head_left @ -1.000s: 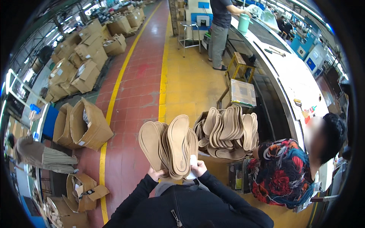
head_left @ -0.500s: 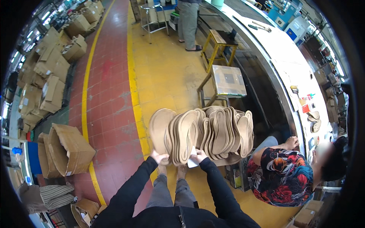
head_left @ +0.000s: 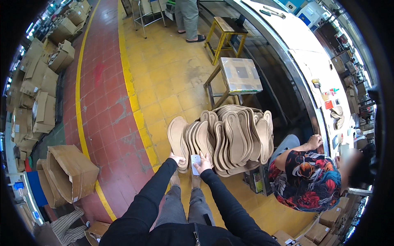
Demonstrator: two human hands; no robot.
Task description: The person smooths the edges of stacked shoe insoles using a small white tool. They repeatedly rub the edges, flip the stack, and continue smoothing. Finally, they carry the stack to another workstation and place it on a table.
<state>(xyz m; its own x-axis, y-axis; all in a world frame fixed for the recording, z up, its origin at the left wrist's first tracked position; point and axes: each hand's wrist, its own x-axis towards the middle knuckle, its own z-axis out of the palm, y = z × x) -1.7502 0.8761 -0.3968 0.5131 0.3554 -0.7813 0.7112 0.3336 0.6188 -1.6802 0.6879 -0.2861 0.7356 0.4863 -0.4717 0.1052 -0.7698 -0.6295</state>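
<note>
A: What changed since half a second ago?
B: The view swung nearer the stool (head_left: 240, 76); the tan insoles (head_left: 223, 137) now fan right.
A: And the hands?
B: Left hand (head_left: 176, 159) grips the stack's near-left edge; right hand (head_left: 203, 164) clasps a small white card (head_left: 195, 161) against it.

Left hand (head_left: 176, 158) and right hand (head_left: 203, 164) under fanned tan insoles (head_left: 193, 139), beside stacked insoles (head_left: 242, 135).
</note>
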